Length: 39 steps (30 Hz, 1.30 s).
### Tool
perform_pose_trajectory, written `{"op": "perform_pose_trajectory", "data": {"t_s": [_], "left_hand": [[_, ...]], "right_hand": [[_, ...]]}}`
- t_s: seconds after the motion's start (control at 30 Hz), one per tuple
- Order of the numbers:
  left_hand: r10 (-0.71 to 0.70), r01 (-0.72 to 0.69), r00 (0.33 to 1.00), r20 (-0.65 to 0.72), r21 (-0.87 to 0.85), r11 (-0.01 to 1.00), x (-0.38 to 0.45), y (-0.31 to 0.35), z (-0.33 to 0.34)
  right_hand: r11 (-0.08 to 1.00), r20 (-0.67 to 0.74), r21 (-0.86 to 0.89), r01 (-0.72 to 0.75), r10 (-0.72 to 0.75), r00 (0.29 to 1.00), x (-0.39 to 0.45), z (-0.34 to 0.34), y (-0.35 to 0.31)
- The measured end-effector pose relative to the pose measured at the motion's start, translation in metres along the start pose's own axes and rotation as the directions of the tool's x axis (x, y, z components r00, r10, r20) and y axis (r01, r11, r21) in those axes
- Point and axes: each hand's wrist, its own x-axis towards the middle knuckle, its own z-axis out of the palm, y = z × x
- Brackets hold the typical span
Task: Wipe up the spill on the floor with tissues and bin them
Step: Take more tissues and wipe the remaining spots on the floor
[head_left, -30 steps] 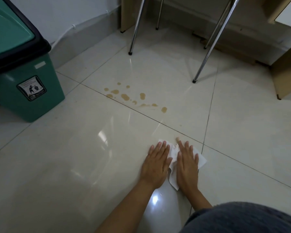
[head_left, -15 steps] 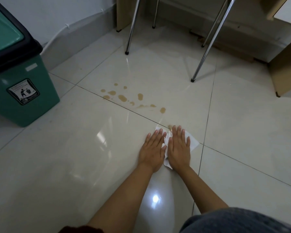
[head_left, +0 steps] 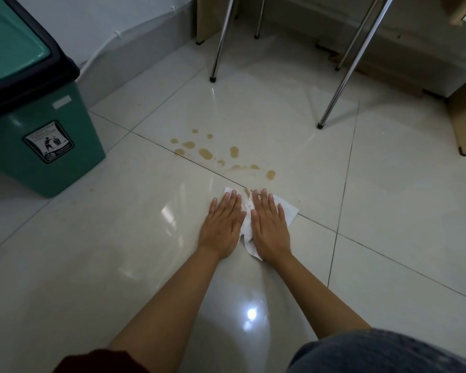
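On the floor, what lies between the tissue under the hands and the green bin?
In the head view, only bare glossy floor tile lies between the tissue and the green bin; the brown spill sits farther forward, outside that stretch.

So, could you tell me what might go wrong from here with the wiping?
1. Both hands, left and right, press flat on one thin tissue; its front edge is already stained, so it may soak through and smear the spill rather than lift it.
2. The drops spread wide, some across the tile joint; one pass could miss the outer ones.
3. The glossy floor may be slippery under leaning weight.
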Motion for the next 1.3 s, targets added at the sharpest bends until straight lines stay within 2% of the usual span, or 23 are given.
{"op": "perform_pose_trajectory", "data": {"t_s": [0.07, 0.2, 0.33, 0.43, 0.6, 0.73, 0.83, 0.97, 1.2, 1.3], "left_hand": [[0.037, -0.037, 0.999, -0.001, 0.025, 0.999, 0.0, 0.001, 0.001], [0.046, -0.046, 0.999, 0.008, -0.054, 0.997, 0.001, 0.005, 0.0], [-0.009, 0.009, 1.0, 0.004, -0.08, 0.997, -0.003, 0.005, -0.003], [-0.078, 0.078, 0.997, 0.016, -0.032, 0.996, -0.014, -0.004, -0.008], [-0.076, 0.073, 0.996, 0.045, 0.063, 0.995, -0.037, -0.018, -0.014], [-0.054, 0.053, 0.998, 0.017, 0.058, 0.997, -0.055, -0.021, -0.011], [-0.019, 0.018, 1.0, 0.005, 0.076, 0.997, -0.069, -0.014, -0.004], [0.037, -0.036, 0.999, -0.014, 0.013, 0.999, -0.084, 0.009, 0.012], [0.106, -0.104, 0.994, 0.04, -0.037, 0.994, -0.097, 0.055, 0.038], [0.064, -0.064, 0.998, -0.009, -0.192, 0.979, -0.098, 0.055, 0.043]], "right_hand": [[1.0, -0.003, 0.018, -0.021, 0.021, 1.0, -0.011, -0.001, 0.003], [0.989, -0.007, 0.111, -0.097, 0.098, 0.995, -0.016, -0.002, 0.005], [0.995, -0.025, 0.098, -0.007, 0.009, 1.0, -0.009, 0.007, -0.018], [0.995, -0.035, 0.099, -0.006, 0.009, 0.999, -0.008, 0.008, -0.026], [0.991, -0.007, 0.126, 0.05, -0.05, 0.999, -0.025, 0.009, -0.042], [0.988, 0.003, 0.118, 0.102, -0.103, 0.995, -0.057, 0.017, -0.06], [0.993, 0.026, 0.099, 0.07, -0.073, 0.997, -0.075, 0.015, -0.058], [0.996, 0.048, 0.093, 0.017, -0.021, 0.999, -0.098, 0.003, -0.047], [0.983, 0.149, 0.072, -0.171, 0.159, 0.976, -0.128, -0.024, -0.019], [0.978, 0.169, 0.042, -0.204, 0.194, 0.966, -0.131, -0.027, -0.033]]}}
